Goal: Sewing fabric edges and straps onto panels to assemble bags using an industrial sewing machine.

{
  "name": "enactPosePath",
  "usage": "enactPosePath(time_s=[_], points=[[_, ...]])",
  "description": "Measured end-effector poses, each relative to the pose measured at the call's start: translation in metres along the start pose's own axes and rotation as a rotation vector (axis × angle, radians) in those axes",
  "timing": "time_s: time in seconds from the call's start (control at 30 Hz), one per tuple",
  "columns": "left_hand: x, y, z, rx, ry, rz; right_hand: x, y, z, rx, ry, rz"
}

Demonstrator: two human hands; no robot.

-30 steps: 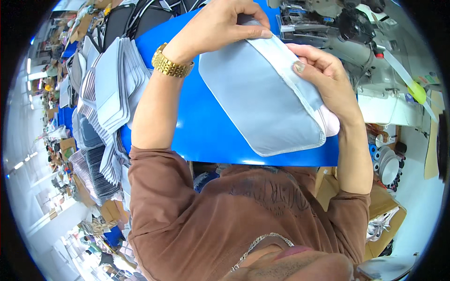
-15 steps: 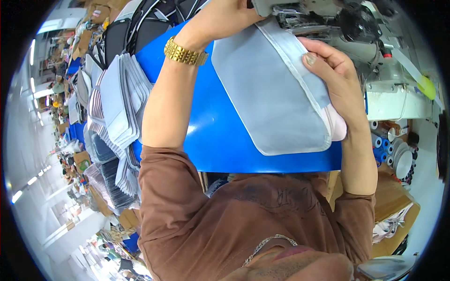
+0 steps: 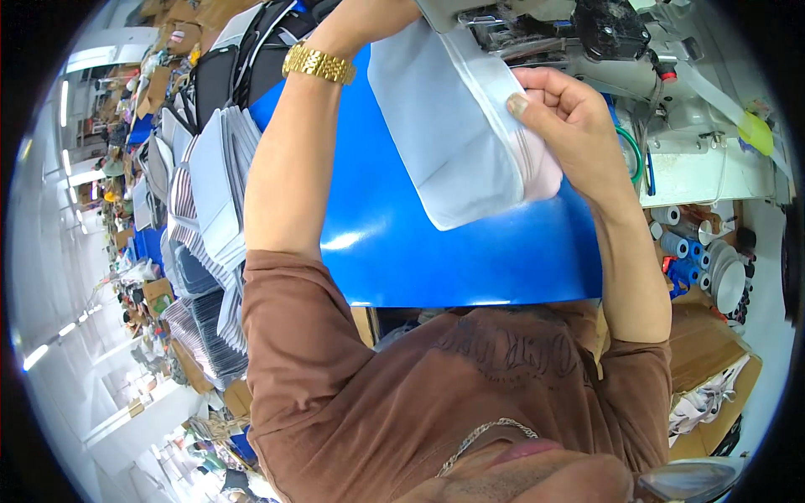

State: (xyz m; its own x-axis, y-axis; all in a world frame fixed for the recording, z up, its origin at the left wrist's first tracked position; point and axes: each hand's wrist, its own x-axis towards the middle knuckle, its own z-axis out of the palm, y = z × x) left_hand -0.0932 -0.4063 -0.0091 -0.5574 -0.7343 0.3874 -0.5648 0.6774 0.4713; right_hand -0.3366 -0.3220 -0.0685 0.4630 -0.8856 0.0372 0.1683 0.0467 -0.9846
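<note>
A light grey fabric panel (image 3: 444, 142) with rounded corners lies over the blue tabletop (image 3: 419, 264), its far end under the sewing machine (image 3: 545, 42). A white strip runs along its right side, and a pinkish layer shows beneath that edge. My right hand (image 3: 574, 121) is closed on this right edge, thumb on top and fingers bent. At the top edge of the view, my left hand (image 3: 373, 18) is beside the panel's far end. The machine and the picture's edge hide its fingers.
Stacked grey fabric pieces (image 3: 222, 184) hang at the table's left, with black bags (image 3: 222, 80) behind them. Thread cones (image 3: 683, 251) stand at the right under a pale machine bed (image 3: 704, 176). An open cardboard box (image 3: 713, 352) is at the lower right.
The panel has slid away from me and slightly left, farther under the machine. My right hand has moved left with it, and my left hand has shifted up and left.
</note>
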Motion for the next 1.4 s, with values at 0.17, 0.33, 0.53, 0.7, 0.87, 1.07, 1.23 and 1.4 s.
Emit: enactPosePath(time_s=[0.17, 0.33, 0.53, 0.7, 0.87, 1.07, 1.23, 1.4], points=[[-0.007, -0.01, 0.002, 0.213, 0.068, 0.023, 0.009, 0.001, -0.003, 0.017, -0.021, -0.049], [-0.056, 0.043, 0.039, 0.3, 0.63, -0.192, 0.009, -0.005, -0.004, 0.018, -0.043, 0.029], [-0.109, 0.123, 0.096, 0.324, 0.567, -0.254, -0.007, -0.013, -0.006, -0.104, 0.026, 0.072], [-0.099, 0.136, 0.068, -0.46, 0.632, -0.627, -0.011, -0.009, -0.003, -0.531, 0.021, -0.034], [-0.086, 0.144, 0.062, -0.241, 0.58, -0.59, -0.003, -0.007, 0.0, -0.416, -0.074, 0.038], [-0.086, 0.152, 0.071, 0.292, 0.564, -0.255, -0.003, -0.008, 0.002, -0.339, -0.119, 0.088], [-0.086, 0.157, 0.072, 0.66, 0.386, -0.132, 0.003, -0.002, 0.005, -0.288, -0.086, 0.061], [-0.084, 0.141, 0.049, 0.839, 0.18, 0.049, -0.003, 0.003, 0.018, -0.063, -0.046, 0.073]])
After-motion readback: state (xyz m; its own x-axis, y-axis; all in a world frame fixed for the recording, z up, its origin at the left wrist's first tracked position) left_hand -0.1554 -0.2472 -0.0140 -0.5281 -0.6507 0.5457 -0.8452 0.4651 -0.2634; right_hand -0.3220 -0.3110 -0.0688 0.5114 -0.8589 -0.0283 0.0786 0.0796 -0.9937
